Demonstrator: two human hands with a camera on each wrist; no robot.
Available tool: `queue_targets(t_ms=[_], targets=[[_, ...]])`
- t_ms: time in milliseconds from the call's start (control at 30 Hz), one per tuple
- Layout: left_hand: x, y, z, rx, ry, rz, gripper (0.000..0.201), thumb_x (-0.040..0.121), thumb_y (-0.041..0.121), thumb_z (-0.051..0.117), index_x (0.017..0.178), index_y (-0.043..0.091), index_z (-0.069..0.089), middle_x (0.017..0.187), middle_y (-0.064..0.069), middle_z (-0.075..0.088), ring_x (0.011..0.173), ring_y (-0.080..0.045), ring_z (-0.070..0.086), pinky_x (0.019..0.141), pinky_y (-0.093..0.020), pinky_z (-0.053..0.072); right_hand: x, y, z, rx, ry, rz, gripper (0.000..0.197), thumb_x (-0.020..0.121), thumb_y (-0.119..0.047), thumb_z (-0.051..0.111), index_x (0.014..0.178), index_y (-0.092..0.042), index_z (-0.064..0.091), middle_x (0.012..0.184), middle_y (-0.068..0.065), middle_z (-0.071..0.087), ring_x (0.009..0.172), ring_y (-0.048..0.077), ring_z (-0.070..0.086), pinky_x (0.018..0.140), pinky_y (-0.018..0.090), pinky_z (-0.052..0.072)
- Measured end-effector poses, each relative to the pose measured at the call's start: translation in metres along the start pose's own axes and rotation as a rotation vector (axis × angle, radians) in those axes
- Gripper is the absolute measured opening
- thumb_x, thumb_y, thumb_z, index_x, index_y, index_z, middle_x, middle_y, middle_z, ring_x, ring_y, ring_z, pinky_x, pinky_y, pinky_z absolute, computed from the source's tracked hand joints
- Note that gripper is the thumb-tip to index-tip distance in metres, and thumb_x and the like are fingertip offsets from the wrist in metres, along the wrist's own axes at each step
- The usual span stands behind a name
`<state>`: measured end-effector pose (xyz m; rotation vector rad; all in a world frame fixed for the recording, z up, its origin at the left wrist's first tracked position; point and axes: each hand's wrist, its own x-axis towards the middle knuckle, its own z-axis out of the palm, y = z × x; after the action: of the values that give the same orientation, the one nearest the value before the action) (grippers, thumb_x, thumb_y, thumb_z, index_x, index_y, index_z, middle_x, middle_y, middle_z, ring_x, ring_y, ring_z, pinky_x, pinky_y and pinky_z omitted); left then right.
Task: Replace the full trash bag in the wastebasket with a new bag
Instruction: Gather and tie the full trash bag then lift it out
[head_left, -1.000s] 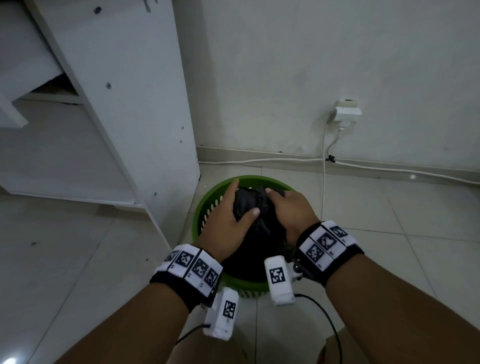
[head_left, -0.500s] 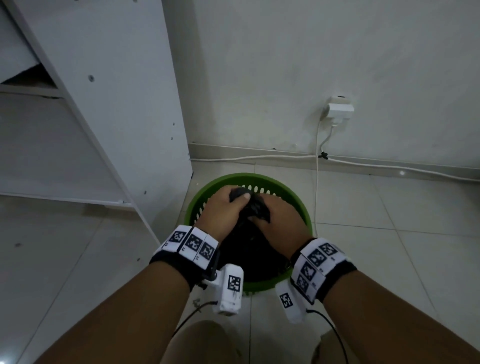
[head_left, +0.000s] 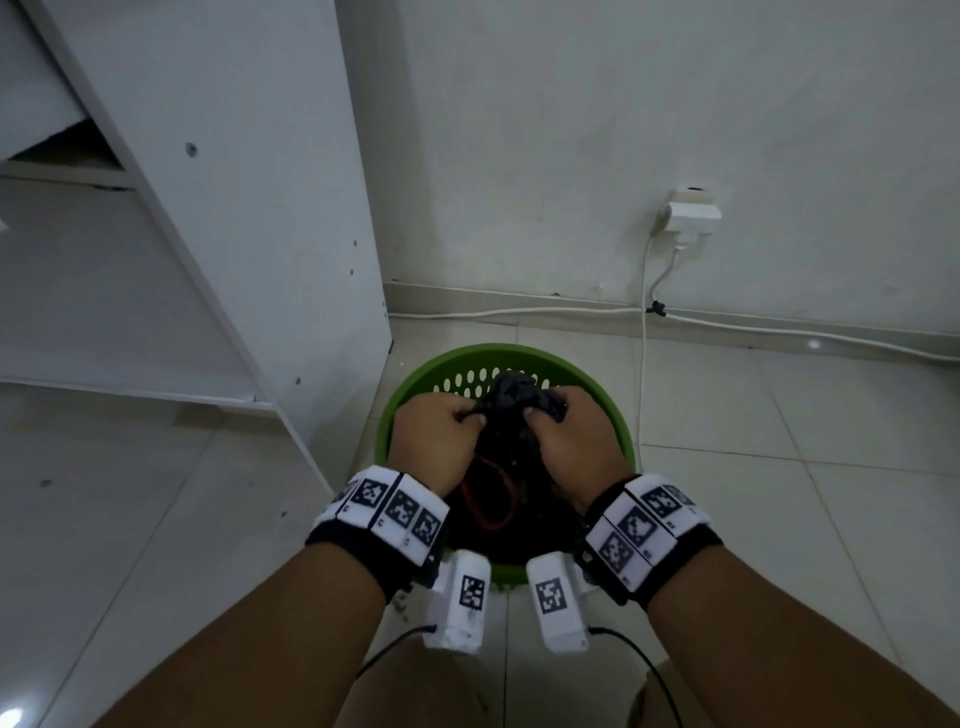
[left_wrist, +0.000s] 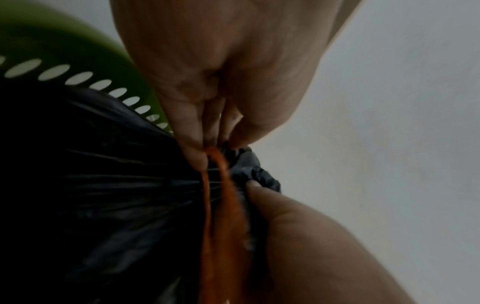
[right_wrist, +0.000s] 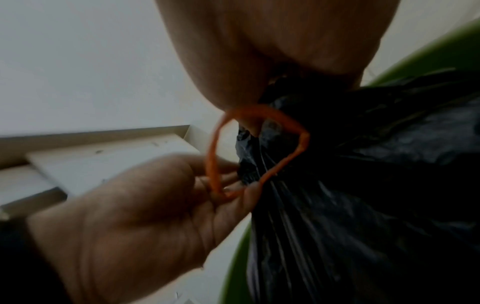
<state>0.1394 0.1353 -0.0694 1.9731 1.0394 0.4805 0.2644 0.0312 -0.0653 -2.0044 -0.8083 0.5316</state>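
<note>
Black plastic trash bag (head_left: 511, 410) sits in the green wastebasket (head_left: 415, 384), its gathered neck pinched by left hand (head_left: 434, 436) and right hand (head_left: 563, 441). Left wrist view: fingers (left_wrist: 192, 144) nip the orange drawstring (left_wrist: 226, 205). Right wrist view: the loop (right_wrist: 259, 144) looks thin; the film seems soft and slippery, so the bunched neck is probably the best hold.

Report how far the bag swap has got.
Done: the black bag has its mouth gathered into a neck. In hand: both hands grip it, the left hand pinching the orange tie, the right hand the neck. Left: lift it from the basket, fit a new bag; none in view.
</note>
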Motion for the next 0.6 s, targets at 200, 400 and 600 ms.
queue_targets(t_ms=[200,400,600], targets=[[-0.004,0.032,-0.005,-0.607,-0.154,-0.428,0.029,0.094,0.021,0.051,0.083,0.004,0.071,0.079,-0.015,0.071,0.075,-0.028,0.069,0.076,-0.041,0.059,-0.001,0.001,0.016,-0.102,-0.154,-0.255,0.049,0.090,-0.018,0.047,0.140,-0.021,0.046,0.131,0.000,0.058,0.118,0.017,0.056,0.105,0.034,0.045],[-0.018,0.047,-0.024,-0.670,-0.333,-0.460,0.049,0.101,0.033,0.044,0.127,-0.007,0.058,0.120,-0.026,0.055,0.109,-0.042,0.060,0.093,-0.044,0.052,-0.001,0.007,0.035,-0.295,-0.226,-0.287,0.110,0.066,-0.049,0.077,0.152,-0.017,0.017,0.143,0.004,0.033,0.126,0.020,0.045,0.105,0.037,0.045],[-0.021,0.042,-0.030,-0.337,-0.354,-0.210,0.033,0.100,0.036,0.046,0.096,0.020,0.074,0.109,-0.004,0.074,0.104,-0.019,0.067,0.102,-0.047,0.048,0.015,0.007,0.042,-0.451,-0.181,-0.292,0.073,0.082,-0.032,0.070,0.143,-0.020,0.033,0.135,0.007,0.043,0.106,0.027,0.060,0.085,0.043,0.055]])
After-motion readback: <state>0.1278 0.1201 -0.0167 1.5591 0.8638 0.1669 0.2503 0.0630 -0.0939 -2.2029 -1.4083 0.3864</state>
